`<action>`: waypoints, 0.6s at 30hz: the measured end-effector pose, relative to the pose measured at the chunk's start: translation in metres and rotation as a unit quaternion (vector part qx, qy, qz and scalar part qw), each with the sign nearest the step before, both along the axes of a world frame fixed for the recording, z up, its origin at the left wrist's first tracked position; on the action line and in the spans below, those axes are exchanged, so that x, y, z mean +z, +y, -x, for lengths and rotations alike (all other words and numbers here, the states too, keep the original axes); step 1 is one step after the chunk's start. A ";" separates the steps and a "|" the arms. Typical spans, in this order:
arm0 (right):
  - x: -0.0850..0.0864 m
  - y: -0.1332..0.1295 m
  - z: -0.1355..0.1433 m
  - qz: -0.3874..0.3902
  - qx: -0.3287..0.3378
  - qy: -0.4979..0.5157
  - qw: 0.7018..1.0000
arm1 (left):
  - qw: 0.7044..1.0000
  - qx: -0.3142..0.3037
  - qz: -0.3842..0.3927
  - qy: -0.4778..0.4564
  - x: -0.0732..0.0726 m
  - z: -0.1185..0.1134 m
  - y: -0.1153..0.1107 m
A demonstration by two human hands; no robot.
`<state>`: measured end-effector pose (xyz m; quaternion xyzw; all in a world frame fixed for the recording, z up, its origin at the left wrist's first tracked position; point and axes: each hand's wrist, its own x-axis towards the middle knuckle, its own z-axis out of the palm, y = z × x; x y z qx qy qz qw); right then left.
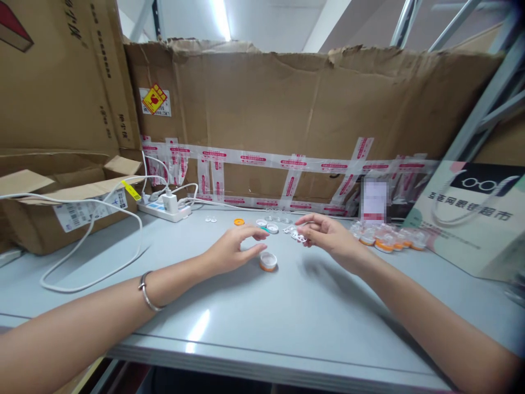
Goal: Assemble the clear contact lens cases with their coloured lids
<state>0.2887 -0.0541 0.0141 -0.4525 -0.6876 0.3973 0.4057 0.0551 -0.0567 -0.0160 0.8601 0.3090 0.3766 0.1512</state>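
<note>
My left hand [234,249] is open, its thumb and fingers curved apart just left of a small round white cup with an orange base [268,262]. Whether the thumb touches the cup's rim I cannot tell. Beyond its fingertips lie two shallow white round caps [272,228], and a bit of teal shows beside the fingers. My right hand [330,239] pinches a small white openwork plastic piece [299,237] between thumb and fingers, above the table. Farther left on the table is an orange ring-shaped cap [239,222].
Several clear and orange round containers [385,244] cluster at right, by a paper bag [471,219]. A power strip [170,210] with a looping white cable [92,287] lies at left beside an open carton [65,202]. A large taped cardboard sheet [266,104] stands behind.
</note>
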 end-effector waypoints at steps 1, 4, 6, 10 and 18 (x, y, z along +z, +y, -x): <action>0.000 -0.006 0.009 0.009 0.028 0.014 0.999 | 1.000 -0.002 -0.005 -0.007 0.001 -0.001 -0.002; 0.004 -0.020 0.030 0.033 0.084 0.018 0.996 | 1.000 -0.015 -0.012 -0.022 0.002 -0.005 -0.009; 0.008 -0.024 0.041 0.052 0.090 0.008 0.995 | 0.999 -0.025 -0.021 -0.030 0.003 -0.006 -0.012; 0.017 -0.022 0.053 0.062 0.073 0.013 0.995 | 0.998 -0.016 -0.029 -0.057 0.005 -0.006 -0.014; 0.009 -0.011 0.059 0.105 0.103 0.119 0.982 | 0.998 0.018 -0.050 -0.044 0.007 -0.005 -0.011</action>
